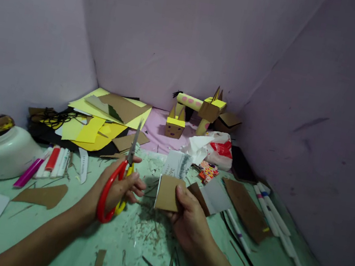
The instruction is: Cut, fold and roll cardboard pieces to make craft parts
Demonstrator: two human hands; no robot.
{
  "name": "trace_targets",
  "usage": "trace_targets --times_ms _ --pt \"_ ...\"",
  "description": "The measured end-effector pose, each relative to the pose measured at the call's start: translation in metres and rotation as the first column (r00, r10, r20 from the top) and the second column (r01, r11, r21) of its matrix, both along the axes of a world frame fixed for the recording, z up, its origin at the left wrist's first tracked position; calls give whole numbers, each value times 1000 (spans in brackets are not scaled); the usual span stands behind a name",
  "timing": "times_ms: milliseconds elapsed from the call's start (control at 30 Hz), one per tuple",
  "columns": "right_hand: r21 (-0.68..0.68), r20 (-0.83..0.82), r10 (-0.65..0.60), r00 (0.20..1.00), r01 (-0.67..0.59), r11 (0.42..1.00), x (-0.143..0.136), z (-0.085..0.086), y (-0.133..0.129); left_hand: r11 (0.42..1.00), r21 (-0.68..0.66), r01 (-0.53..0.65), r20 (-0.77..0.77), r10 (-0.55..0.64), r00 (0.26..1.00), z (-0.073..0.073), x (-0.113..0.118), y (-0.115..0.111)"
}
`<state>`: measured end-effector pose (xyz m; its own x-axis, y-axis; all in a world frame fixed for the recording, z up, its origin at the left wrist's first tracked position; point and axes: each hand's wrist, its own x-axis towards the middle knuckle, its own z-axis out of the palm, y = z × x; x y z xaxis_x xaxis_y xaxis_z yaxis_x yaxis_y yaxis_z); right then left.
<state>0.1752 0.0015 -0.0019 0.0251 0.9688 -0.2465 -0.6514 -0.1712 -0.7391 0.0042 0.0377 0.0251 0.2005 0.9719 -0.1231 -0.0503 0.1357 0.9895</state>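
Note:
A pair of scissors [108, 194] with red and yellow handles rests in my left hand [123, 185], its blades pointing up and away. The fingers of that hand are curled loosely around the handles. To the right, my right hand [191, 217] pinches a small square of brown cardboard [169, 193] between thumb and fingers. A white edge shows along the left side of the square. Just behind it lies a white printed card [177, 164]. The scissors and the cardboard are apart, with green tabletop [133, 253] and small scraps between and below them.
Yellow and brown sheets [96, 130] lie at the back left. A white pot [7, 154] and markers [53, 162] are at left. Cardboard animal figures [174, 128] stand at the back, near a tissue pack [221, 151]. Cardboard [246, 208] and white pens [268, 212] lie at right.

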Motion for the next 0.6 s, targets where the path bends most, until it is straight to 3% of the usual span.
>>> trace_targets --times_ms 167,333,467,600 --pt "-24 12 -28 1000 28 999 -2 3 -1 990 -25 138 -3 -138 990 -2 12 -15" --pt "-1 10 17 1000 -17 1000 -8 2 -4 993 -96 70 12 -69 998 0 17 -23" --pt "10 -5 117 993 -117 993 -10 0 -8 999 -41 34 19 -33 999 -2 16 -21" --pt "10 23 215 976 -215 976 -8 0 -13 995 -38 91 -14 -92 996 0 13 -20"
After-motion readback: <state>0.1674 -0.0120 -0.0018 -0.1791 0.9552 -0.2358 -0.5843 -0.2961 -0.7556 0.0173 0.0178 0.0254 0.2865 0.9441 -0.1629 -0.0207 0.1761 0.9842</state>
